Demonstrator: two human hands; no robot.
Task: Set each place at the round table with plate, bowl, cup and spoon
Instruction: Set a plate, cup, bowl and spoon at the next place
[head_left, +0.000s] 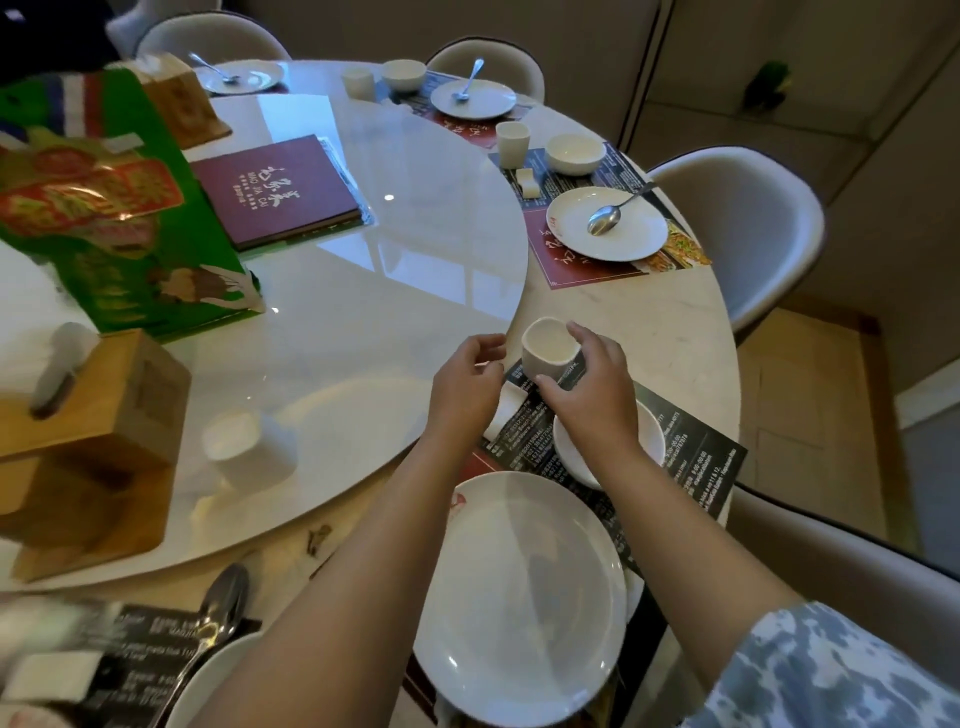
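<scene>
My right hand (597, 389) grips a white cup (546, 349), tilted, at the far end of the nearest placemat (701, 457). My left hand (467, 379) hovers just left of the cup, fingers curled and apart, holding nothing. On this mat lie a large white plate (519, 597) and a white bowl (576, 457), partly hidden under my right wrist. A small white rest (506, 410) sits beside the bowl. A spoon (221, 613) lies at the bottom-left place. The setting to the right has a plate (623, 239) with a spoon (605, 218), a bowl (574, 153) and a cup (512, 143).
A white turntable (389, 291) fills the table's middle, carrying a maroon menu (275, 189), a green bag (104, 208), wooden boxes (88, 447) and a white cup (244, 447). Grey chairs (748, 234) ring the table. Two further settings lie at the far edge.
</scene>
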